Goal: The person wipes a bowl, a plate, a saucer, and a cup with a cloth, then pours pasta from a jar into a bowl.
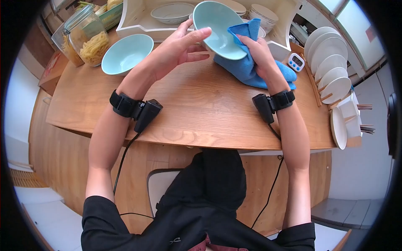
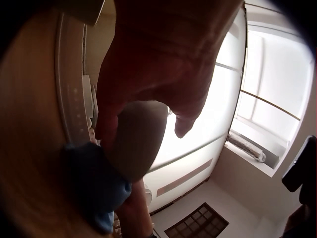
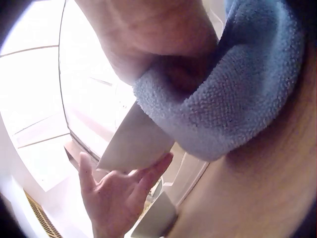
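Note:
A light blue bowl (image 1: 220, 33) is held up tilted above the table, its inside facing the head camera. My right hand (image 1: 261, 54) grips a blue cloth (image 1: 247, 31) at the bowl's right rim, the thumb on the cloth over the inside. More of the cloth drapes below onto the table. At the bowl's left side is my left hand (image 1: 171, 50), fingers spread and fairly straight, its thumb overlapping the rim in the head view. In the right wrist view, the left hand's fingertips (image 3: 166, 159) are right at the bowl's edge (image 3: 136, 144).
Another light blue bowl (image 1: 127, 54) stands at the left, beside a glass jar of pasta (image 1: 93, 46). A white shelf unit (image 1: 140, 31) with dishes is at the back. On the right are a timer (image 1: 296, 62), a rack of white plates (image 1: 328, 46) and a chopstick holder (image 1: 351, 115).

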`<state>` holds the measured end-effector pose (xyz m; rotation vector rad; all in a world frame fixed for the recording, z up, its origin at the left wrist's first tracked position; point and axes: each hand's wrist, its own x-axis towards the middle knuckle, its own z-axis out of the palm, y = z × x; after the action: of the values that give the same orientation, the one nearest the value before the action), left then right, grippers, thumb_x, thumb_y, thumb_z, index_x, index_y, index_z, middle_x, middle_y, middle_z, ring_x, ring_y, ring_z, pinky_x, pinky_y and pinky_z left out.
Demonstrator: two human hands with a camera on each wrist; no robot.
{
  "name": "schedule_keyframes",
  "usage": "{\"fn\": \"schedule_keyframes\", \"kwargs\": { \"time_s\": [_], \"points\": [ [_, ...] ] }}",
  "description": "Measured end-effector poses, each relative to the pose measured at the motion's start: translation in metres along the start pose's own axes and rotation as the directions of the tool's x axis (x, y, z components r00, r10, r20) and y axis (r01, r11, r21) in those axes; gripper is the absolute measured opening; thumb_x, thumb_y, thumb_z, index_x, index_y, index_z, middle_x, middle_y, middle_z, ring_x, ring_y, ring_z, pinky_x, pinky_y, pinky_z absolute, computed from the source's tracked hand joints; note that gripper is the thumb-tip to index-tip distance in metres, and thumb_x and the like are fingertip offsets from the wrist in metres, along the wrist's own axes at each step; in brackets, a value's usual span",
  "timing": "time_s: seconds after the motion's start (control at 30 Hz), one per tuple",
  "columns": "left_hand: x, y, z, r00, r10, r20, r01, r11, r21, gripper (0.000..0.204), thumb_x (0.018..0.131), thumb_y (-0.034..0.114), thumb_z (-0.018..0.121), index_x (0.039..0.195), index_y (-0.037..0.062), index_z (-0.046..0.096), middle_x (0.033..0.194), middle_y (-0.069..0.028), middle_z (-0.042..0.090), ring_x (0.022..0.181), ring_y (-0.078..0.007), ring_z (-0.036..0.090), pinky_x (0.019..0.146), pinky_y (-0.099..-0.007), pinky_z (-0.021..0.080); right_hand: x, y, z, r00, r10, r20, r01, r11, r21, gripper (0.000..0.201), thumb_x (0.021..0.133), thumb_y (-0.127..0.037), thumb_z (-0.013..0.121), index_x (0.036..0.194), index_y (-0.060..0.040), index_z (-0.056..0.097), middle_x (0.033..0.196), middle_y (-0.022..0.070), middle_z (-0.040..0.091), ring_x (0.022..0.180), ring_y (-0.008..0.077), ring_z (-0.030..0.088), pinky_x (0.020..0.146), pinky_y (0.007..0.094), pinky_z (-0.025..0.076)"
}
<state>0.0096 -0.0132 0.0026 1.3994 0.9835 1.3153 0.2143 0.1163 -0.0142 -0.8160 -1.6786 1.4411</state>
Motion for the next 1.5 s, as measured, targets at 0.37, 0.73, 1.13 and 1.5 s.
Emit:
{"fn": "schedule_keyframes", "kwargs": {
  "time_s": [0.37,0.73,1.13,1.5],
  "points": [
    [-0.003,0.0,-0.004,0.971,-0.174,-0.163,0.181,0.983,0.029,0.041,0.083,0.016,0.048,0.121,0.0006,0.038,0.107,-0.0168,0.057,0.082,-0.0235,0.066,0.074,-0.0362,0.057,-0.003,0.0,0.01,0.997,-0.074,-0.009,0.068,0.949,-0.308,0.036,0.085,-0.027,0.066,0.1,0.006,0.066,0.087,0.0084,0.069,0.077,0.0144,0.062,0.07,0.0298,0.05],
    [-0.012,0.007,-0.012,0.952,-0.306,0.031,0.3,0.947,0.114,0.04,0.077,0.02,0.049,0.112,0.0015,0.043,0.085,-0.0068,0.049,0.061,-0.0138,0.048,0.057,-0.0305,0.049,-0.009,-0.017,-0.005,0.987,-0.125,0.101,0.158,0.867,-0.473,0.032,0.082,-0.025,0.068,0.101,0.0009,0.069,0.087,0.0079,0.07,0.078,0.0137,0.064,0.072,0.0295,0.051],
    [-0.002,-0.001,0.004,0.994,-0.084,-0.076,0.087,0.995,0.045,0.059,0.094,0.048,0.053,0.128,0.0017,0.041,0.105,-0.012,0.061,0.089,-0.0191,0.064,0.071,-0.0314,0.054,0.0,0.002,-0.003,1.0,0.006,0.0,-0.006,1.0,-0.028,0.029,0.086,-0.02,0.064,0.104,0.003,0.065,0.092,0.0067,0.068,0.079,0.0129,0.063,0.071,0.0265,0.05],
    [-0.004,-0.005,-0.003,0.966,-0.185,-0.18,0.176,0.982,-0.064,0.031,0.091,0.027,0.045,0.107,0.0005,0.049,0.095,-0.0133,0.062,0.083,-0.0208,0.062,0.071,-0.0352,0.052,-0.006,0.002,0.011,0.996,0.07,0.047,-0.067,0.995,-0.07,0.034,0.086,-0.023,0.063,0.106,0.005,0.063,0.095,0.0069,0.067,0.082,0.0125,0.06,0.073,0.0268,0.049]
  ]
}}
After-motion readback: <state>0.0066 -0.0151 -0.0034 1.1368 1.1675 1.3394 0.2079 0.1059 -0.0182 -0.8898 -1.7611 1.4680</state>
